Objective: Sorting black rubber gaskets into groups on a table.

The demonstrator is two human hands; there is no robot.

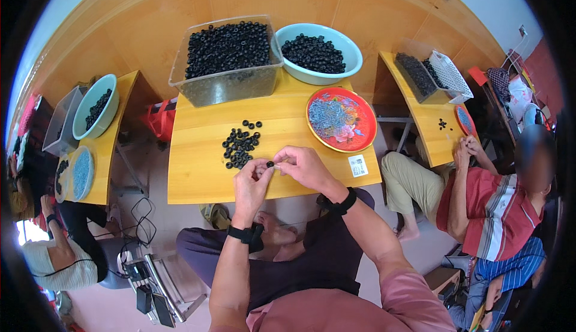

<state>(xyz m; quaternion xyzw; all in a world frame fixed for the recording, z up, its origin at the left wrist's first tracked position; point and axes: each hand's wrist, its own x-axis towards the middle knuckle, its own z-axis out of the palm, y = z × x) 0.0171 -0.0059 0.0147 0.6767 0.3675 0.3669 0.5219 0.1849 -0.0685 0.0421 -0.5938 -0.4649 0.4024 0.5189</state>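
Observation:
Near the front edge of the yellow table, my left hand (251, 183) pinches a small round black part (270, 164) between thumb and fingertips. My right hand (305, 167) meets it from the right, fingers closed at the part; whatever they grip is too small to make out. Just beyond my left hand lies a loose pile of black ring-shaped parts (239, 146). To the right rests a red round tray (367, 129) with a flower pattern, holding a heap of tiny blue-grey pieces (329, 116).
At the table's back stand a clear plastic bin (231, 91) and a light-blue basin (321, 79), both full of black parts. A white printed card (357, 165) lies at the right edge. People sit at tables on both sides. Cables and a metal stand occupy the floor at left.

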